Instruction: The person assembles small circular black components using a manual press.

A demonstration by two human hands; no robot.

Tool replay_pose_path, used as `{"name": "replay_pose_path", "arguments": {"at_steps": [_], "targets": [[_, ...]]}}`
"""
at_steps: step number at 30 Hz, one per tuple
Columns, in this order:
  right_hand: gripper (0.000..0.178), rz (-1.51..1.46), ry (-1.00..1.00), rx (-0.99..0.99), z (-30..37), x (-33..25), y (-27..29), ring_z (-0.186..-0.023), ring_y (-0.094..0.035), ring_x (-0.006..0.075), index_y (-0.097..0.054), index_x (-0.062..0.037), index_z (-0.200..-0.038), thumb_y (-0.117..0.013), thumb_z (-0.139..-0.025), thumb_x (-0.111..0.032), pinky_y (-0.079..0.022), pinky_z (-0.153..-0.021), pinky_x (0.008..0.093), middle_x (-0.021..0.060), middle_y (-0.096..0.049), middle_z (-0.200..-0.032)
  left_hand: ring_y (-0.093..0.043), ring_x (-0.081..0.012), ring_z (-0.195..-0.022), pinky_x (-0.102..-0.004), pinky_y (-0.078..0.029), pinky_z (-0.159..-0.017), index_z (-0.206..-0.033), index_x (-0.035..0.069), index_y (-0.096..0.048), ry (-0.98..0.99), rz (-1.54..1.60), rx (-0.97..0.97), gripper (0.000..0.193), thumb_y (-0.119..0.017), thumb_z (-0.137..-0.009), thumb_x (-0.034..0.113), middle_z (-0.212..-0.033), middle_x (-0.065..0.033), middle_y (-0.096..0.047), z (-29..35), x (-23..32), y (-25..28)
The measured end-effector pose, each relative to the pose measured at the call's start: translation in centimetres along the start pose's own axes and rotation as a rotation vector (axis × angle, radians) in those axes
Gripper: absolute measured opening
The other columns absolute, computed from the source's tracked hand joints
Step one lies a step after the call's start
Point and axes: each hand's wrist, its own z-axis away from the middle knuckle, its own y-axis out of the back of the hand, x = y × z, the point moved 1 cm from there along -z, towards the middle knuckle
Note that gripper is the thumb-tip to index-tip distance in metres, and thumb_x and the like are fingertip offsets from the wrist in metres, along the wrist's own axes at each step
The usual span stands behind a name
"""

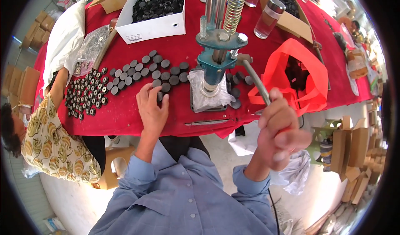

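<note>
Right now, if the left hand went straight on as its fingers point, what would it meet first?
Beyond the disc beside its thumb, the left hand would probably meet another dark disc first; whether they already touch is unclear.

The left hand (152,111), left of centre, was loosely bent; the right hand (278,131), right of centre, was curled, blurred.
</note>
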Motion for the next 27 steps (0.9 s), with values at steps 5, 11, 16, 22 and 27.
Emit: {"name": "replay_pose_path", "arguments": {"at_steps": [5,11,16,22,27], "targets": [[0.03,0.148,-0.022,0.234,4.5,-0.5,-1.4,-0.078,-0.063,0.0261,-0.053,-0.0164,-0.092,-0.069,-0.092,-0.041,-0.036,-0.106,0.0574,0.0011,-0.053,-0.072,-0.062,-0.0318,-0.098,-0.0401,-0.053,-0.084,-0.118,0.003,-0.072,0.036,0.108,-0.097,0.038,-0.08,-0.081,0.005,-0.111,-0.0134,-0.067,1.7,-2.0,0.7],[0.031,0.109,-0.041,0.145,2.2,-1.0,-0.2,-0.074,-0.062,0.0262,-0.055,-0.0094,-0.073,-0.072,-0.086,-0.031,-0.04,-0.102,0.0558,0.0025,-0.054,-0.071,-0.069,-0.0204,-0.085,-0.0338,-0.056,-0.073,-0.119,0.004,-0.07,0.161,0.283,-0.134,0.046,-0.087,-0.077,0.01,-0.101,-0.0112,-0.073,1.5,0.1,0.7],[0.017,0.021,-0.026,0.167,-3.8,-0.7,-0.1,-0.073,-0.06,0.0234,-0.058,-0.0039,-0.093,-0.068,-0.086,-0.016,-0.046,-0.094,0.0523,0.0065,-0.057,-0.077,-0.067,-0.0172,-0.078,-0.0318,-0.055,-0.069,-0.125,0.005,-0.065,0.144,0.445,-0.155,0.059,-0.092,-0.072,0.014,-0.097,-0.0103,-0.074,-0.9,5.4,-1.6],[0.017,-0.118,-0.098,0.08,-10.1,2.2,0.3,-0.068,-0.056,0.015,-0.059,0.0018,-0.103,-0.061,-0.09,-0.009,-0.046,-0.068,0.0294,0.0089,-0.061,-0.082,-0.065,-0.0272,-0.077,-0.0385,-0.054,-0.067,-0.128,0.005,-0.057,0.0,0.493,-0.185,0.068,-0.091,-0.071,0.016,-0.092,-0.0111,-0.069,-2.4,7.8,-4.9],[0.016,-0.168,-0.087,0.128,-9.5,2.4,-0.3,-0.067,-0.056,0.0168,-0.059,0.0021,-0.102,-0.061,-0.089,-0.008,-0.047,-0.069,0.0317,0.0079,-0.059,-0.078,-0.065,-0.0295,-0.085,-0.0406,-0.054,-0.073,-0.129,0.003,-0.057,0.052,0.479,-0.223,0.071,-0.092,-0.07,0.02,-0.098,-0.011,-0.068,-2.8,8.1,-5.9]]}}
